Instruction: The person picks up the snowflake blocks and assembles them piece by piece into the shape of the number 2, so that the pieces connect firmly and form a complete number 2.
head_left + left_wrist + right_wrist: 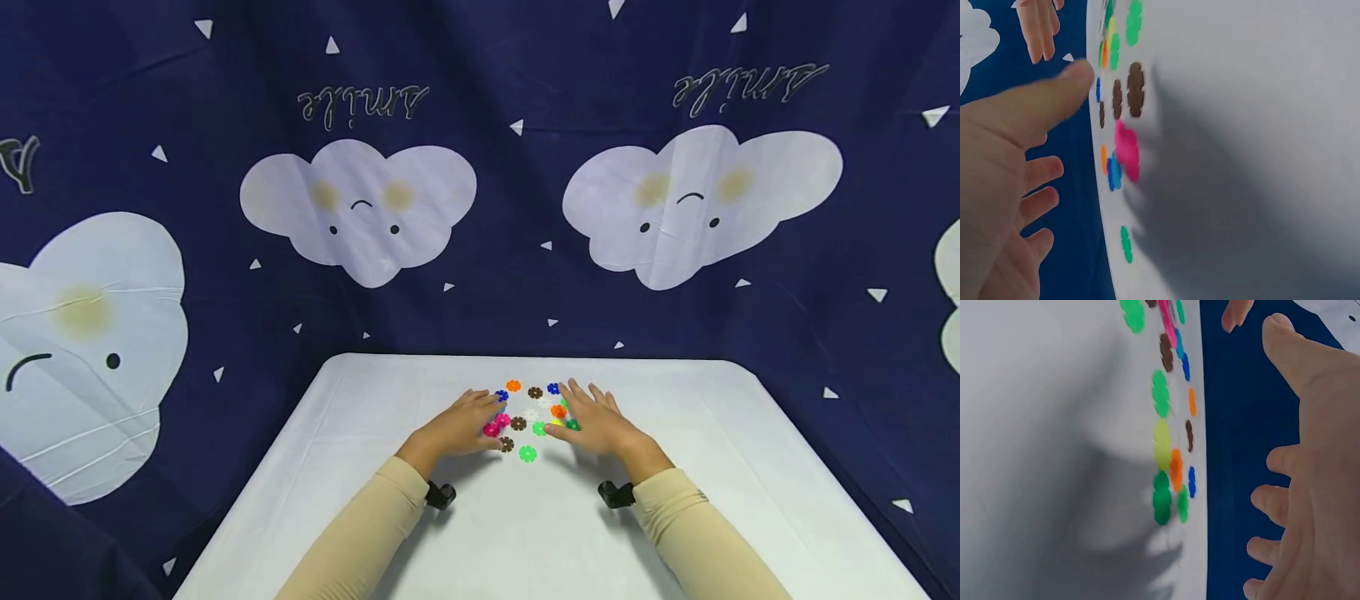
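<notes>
Head view: small notched discs in a loose cluster on the white surface, between the two hands, some partly covered by them. Left hand sits over the cluster's left edge, nearest the pink discs. Right hand is over the right edge, by the dark green disc and an orange disc. Grip on both: spread, fingers apart, nothing pinched. Wrist views show both hands raised off the surface, shadows under them.

Bright green disc is at the near edge, apart from the rest; a brown disc is up-left of it. White discs mid-cluster, low contrast. Left wrist view also has a lone green disc off to one side; can't pick it out from the head.

Handling, my read: thin plastic, light, stiff, a bit slick, hard to break. Little height to get fingers under. Best hold is thumb and forefinger across the rim, tips in opposite notches. Bright green one has the most room around it. Pink pair touches or overlaps, can't tell which; could skid or lift together.
</notes>
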`<action>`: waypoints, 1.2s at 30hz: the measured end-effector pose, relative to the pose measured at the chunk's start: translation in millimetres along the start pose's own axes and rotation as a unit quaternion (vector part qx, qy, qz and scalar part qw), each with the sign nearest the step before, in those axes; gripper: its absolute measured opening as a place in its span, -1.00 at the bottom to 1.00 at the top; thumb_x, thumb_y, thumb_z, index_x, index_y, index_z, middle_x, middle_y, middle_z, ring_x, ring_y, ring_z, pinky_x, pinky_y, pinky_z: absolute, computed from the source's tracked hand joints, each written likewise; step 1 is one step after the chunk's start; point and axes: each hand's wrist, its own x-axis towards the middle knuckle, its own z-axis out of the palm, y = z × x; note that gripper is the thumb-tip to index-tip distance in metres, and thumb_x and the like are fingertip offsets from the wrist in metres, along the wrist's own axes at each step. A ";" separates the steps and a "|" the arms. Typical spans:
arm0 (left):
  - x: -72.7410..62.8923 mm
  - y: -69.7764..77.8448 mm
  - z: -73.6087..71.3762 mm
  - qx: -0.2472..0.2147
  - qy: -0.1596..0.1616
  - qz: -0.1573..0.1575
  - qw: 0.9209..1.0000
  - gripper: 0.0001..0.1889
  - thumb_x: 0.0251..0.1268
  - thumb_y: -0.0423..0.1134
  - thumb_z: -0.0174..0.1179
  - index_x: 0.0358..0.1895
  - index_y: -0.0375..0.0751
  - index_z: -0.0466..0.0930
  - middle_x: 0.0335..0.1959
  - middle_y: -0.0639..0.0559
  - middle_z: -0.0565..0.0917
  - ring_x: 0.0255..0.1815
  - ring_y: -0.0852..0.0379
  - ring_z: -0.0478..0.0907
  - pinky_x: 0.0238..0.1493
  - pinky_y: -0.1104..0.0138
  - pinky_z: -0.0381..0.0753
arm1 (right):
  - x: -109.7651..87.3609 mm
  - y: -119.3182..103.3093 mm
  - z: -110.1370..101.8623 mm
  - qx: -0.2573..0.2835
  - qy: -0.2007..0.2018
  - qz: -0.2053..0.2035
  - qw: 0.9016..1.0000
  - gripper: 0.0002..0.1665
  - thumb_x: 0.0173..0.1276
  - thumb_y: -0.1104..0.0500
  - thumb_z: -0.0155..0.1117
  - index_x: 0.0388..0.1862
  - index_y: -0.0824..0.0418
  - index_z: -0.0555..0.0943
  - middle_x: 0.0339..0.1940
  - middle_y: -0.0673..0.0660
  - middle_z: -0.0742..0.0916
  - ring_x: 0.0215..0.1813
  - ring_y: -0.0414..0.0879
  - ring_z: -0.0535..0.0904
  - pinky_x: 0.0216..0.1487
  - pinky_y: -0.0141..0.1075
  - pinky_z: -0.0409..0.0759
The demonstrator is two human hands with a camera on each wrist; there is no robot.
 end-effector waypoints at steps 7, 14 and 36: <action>2.3 1.6 16.2 -0.037 0.009 0.011 0.999 -0.28 0.46 -0.01 0.39 0.56 -0.22 0.40 0.55 -0.14 0.40 0.56 -0.14 0.27 0.56 0.08 0.21 | -0.5 -8.0 16.3 -0.004 0.014 -0.048 0.999 0.11 0.46 -0.37 0.31 0.69 0.28 0.21 0.66 0.31 0.28 0.63 0.45 0.01 0.55 0.37 -0.08; 0.9 2.0 27.0 -0.045 0.047 0.041 0.997 -0.57 0.42 -0.17 0.44 0.26 -0.26 0.70 0.23 -0.01 0.69 0.33 -0.01 0.51 0.43 0.20 0.41 | -0.5 -19.0 32.2 0.016 0.023 -0.133 0.991 -0.18 0.47 -0.08 0.45 0.52 0.36 0.46 0.54 0.33 0.46 0.56 0.47 0.17 0.51 0.33 0.14; 10.8 5.9 40.4 -0.053 0.094 0.066 0.992 -0.74 0.31 -0.31 0.50 0.05 -0.13 0.81 -0.13 0.14 0.78 -0.09 0.17 0.57 0.02 0.33 0.57 | 2.9 -41.7 60.4 0.012 0.131 -0.208 0.969 -0.71 0.15 0.40 0.63 -0.14 0.18 0.83 -0.16 0.01 0.83 -0.07 -0.02 0.71 0.04 -0.05 0.65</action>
